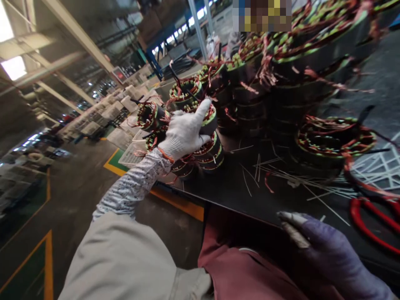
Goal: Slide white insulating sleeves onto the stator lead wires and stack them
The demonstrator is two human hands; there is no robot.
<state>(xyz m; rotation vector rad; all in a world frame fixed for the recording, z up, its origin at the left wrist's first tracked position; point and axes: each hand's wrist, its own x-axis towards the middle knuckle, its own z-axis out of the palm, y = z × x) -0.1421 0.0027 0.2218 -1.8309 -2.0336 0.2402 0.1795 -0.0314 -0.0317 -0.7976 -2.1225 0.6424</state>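
Left hand on a stacked stator at the desk's far edge

The white-gloved left hand [184,132] grasps the top black copper-wound stator [210,118] of a stack, not yet lifted; the purple-gloved right hand [325,246] rests open on the dark desk [250,196], holding nothing.

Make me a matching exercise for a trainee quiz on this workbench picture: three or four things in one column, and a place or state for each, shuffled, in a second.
Things
1. left hand in white knit glove
2. right hand in purple glove
3. red-handled tool
4. loose thin wire offcuts

Places or states
A. scattered across the middle of the dark table
B. lying at the right edge of the picture
C. resting at the table's near edge
D. gripping a round copper-wound stator on a stack

Pairs: 1-D, 2-C, 3-B, 4-A
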